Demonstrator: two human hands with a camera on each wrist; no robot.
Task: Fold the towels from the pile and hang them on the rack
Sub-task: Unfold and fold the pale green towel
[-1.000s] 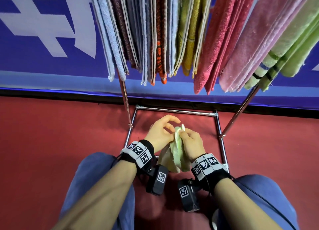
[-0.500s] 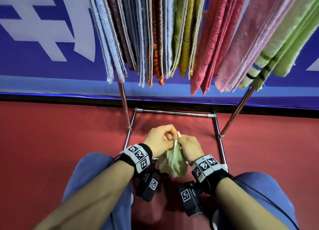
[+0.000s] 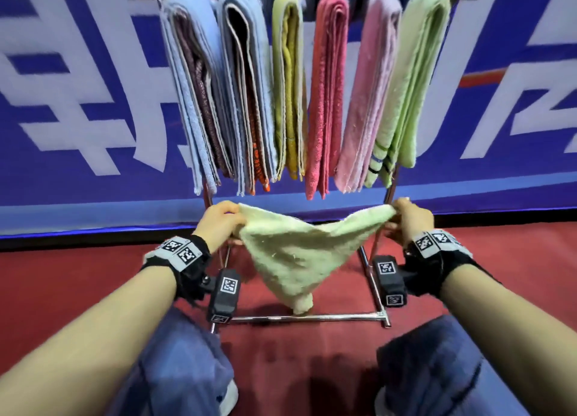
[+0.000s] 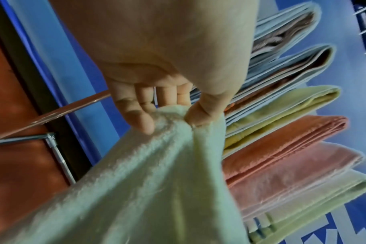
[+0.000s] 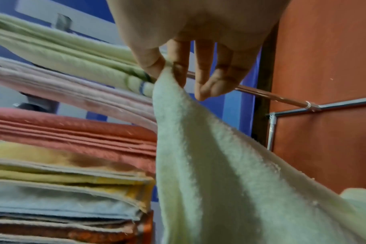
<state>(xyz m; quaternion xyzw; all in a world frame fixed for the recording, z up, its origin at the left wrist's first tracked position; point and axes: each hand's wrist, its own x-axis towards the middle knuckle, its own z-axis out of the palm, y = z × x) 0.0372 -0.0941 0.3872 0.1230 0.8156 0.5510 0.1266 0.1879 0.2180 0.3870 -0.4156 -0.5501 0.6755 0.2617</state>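
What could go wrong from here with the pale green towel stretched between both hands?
1. Each hand pinches only a corner: the left hand with thumb and fingers, the right hand likewise. A corner could slip out, and the pale green towel would drop.
2. The towel's sagging tip hangs near the rack base bar and red floor; it might snag or drag.
3. The rack's hung towels sit packed, so finding a gap may be awkward.

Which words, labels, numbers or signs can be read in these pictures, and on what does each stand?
No text can be read.
Blue banner: large white strokes, cut off, not legible as any word.
Wrist bands and wrist cameras: black-and-white square code markers, no letters or numbers.
Hanging towels: no labels visible.
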